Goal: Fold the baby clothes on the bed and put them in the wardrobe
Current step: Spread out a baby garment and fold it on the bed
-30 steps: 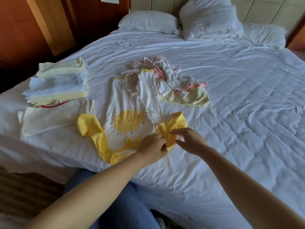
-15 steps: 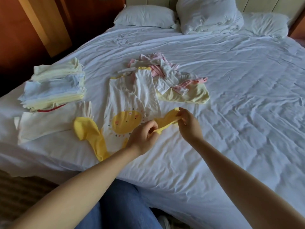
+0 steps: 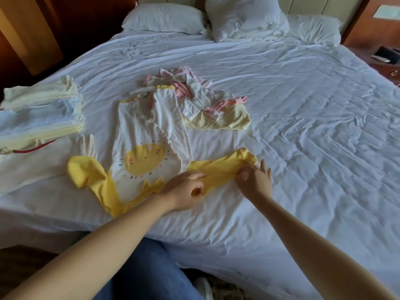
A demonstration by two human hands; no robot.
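A white baby romper (image 3: 142, 135) with a yellow sun print and yellow sleeves lies flat on the bed (image 3: 303, 126), legs pointing toward the pillows. Its right yellow sleeve (image 3: 218, 167) is stretched out sideways. My left hand (image 3: 186, 189) pinches that sleeve near the shoulder. Over at the cuff end, my right hand (image 3: 254, 180) pinches the sleeve with thumb and fingers. The other yellow sleeve (image 3: 86, 174) lies bunched at the left. A loose heap of pink, white and pale yellow baby clothes (image 3: 205, 105) sits just beyond the romper.
A stack of folded baby clothes (image 3: 43, 113) rests at the bed's left edge on a flat white garment (image 3: 32, 167). Pillows (image 3: 244, 18) line the headboard. Dark wooden furniture (image 3: 32, 29) stands at the left, a bedside table (image 3: 385, 57) at the right.
Both hands have pulled the right yellow sleeve from a bunched fold out to the right, so it now lies straight on the sheet. My right hand moved farther right.
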